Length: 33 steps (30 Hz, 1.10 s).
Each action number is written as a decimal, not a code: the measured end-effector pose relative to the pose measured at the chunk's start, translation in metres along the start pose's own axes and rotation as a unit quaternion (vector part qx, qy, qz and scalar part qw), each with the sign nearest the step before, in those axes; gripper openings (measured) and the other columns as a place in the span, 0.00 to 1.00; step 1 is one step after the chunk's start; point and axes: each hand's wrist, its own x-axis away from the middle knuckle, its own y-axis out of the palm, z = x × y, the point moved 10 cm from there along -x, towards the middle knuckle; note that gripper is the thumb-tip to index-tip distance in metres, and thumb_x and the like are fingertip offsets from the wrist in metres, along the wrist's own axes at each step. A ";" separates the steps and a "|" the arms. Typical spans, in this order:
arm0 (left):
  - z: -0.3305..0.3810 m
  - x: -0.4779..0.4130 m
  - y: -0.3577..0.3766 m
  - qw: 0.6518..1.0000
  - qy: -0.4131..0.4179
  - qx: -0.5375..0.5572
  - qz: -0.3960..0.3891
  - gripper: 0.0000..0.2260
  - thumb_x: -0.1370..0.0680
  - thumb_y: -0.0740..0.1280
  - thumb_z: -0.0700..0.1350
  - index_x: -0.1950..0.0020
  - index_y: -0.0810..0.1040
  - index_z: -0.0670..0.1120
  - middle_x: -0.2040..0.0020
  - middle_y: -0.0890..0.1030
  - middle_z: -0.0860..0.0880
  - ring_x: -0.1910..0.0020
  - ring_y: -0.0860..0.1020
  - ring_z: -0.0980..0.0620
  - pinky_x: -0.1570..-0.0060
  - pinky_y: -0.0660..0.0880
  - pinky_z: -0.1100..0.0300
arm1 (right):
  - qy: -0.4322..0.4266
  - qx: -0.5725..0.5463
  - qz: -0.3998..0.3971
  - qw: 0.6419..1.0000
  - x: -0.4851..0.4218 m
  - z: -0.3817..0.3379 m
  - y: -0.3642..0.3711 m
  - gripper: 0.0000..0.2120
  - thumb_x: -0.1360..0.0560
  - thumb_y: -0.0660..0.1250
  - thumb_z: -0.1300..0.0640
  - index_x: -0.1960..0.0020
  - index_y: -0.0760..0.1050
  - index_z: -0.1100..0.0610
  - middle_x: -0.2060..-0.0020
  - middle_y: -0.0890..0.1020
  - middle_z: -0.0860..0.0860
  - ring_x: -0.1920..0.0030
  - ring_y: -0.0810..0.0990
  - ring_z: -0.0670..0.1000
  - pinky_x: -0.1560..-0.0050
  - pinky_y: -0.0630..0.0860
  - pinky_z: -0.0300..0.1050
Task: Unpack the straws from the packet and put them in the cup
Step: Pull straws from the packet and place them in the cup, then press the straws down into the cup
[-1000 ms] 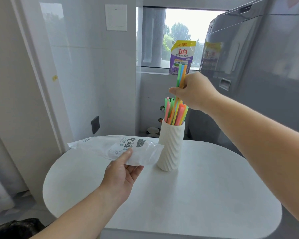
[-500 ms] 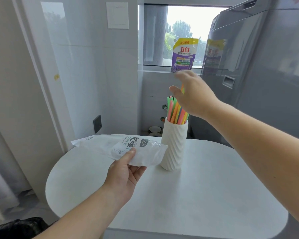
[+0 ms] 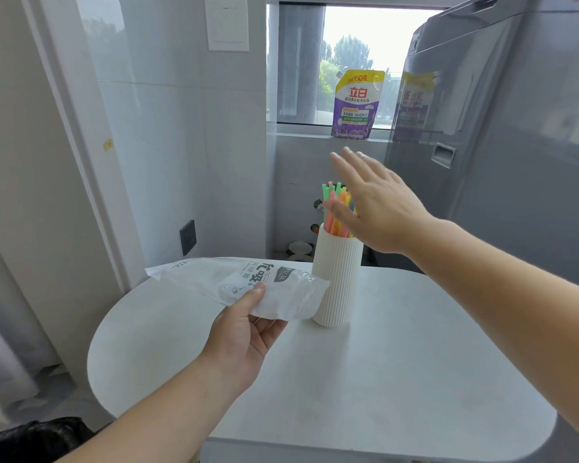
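Observation:
A white ribbed cup [image 3: 335, 279] stands on the white table [image 3: 381, 379]. Several coloured straws [image 3: 333, 208] stick up out of it. My right hand [image 3: 375, 208] hovers just right of the straw tops with its fingers straight and spread, holding nothing. My left hand [image 3: 244, 332] pinches the flat, see-through straw packet [image 3: 241, 284] by its lower edge, above the table left of the cup. The packet's right end reaches the cup's side. No straws show inside the packet.
A purple and yellow detergent pouch [image 3: 356, 105] stands on the window sill behind. A tall grey appliance [image 3: 498, 145] fills the right side. A white tiled wall [image 3: 181, 128] with a dark socket [image 3: 188, 237] is at the left. A black object [image 3: 30, 439] lies bottom left.
My right hand let go of the straws it held above the cup; they dropped in. Its fingers have opened and spread. My left hand keeps hold of the packet.

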 end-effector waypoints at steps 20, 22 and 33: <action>-0.012 0.056 -0.008 0.980 -0.038 -0.189 -0.055 0.12 0.19 0.68 0.44 0.39 0.83 0.43 0.43 0.87 0.43 0.47 0.85 0.45 0.56 0.83 0.53 | 0.378 -0.677 -0.176 0.607 0.185 -0.070 0.098 0.16 0.16 0.59 0.55 0.47 0.81 0.63 0.61 0.86 0.60 0.64 0.85 0.59 0.65 0.82 0.50; -0.005 0.071 -0.022 0.975 -0.001 -0.219 -0.034 0.10 0.19 0.68 0.45 0.40 0.84 0.44 0.44 0.88 0.43 0.48 0.86 0.45 0.55 0.83 0.52 | 0.365 -0.682 -0.186 0.606 0.194 -0.087 0.096 0.14 0.17 0.59 0.57 0.47 0.81 0.64 0.61 0.85 0.60 0.65 0.84 0.58 0.65 0.82 0.50; 0.029 0.179 -0.172 0.970 0.079 -0.192 0.124 0.13 0.18 0.65 0.46 0.35 0.82 0.48 0.42 0.87 0.46 0.42 0.85 0.45 0.41 0.77 0.44 | 0.243 -0.699 -0.307 0.599 0.223 -0.245 0.120 0.14 0.16 0.61 0.54 0.42 0.79 0.63 0.58 0.83 0.56 0.65 0.80 0.54 0.67 0.81 0.46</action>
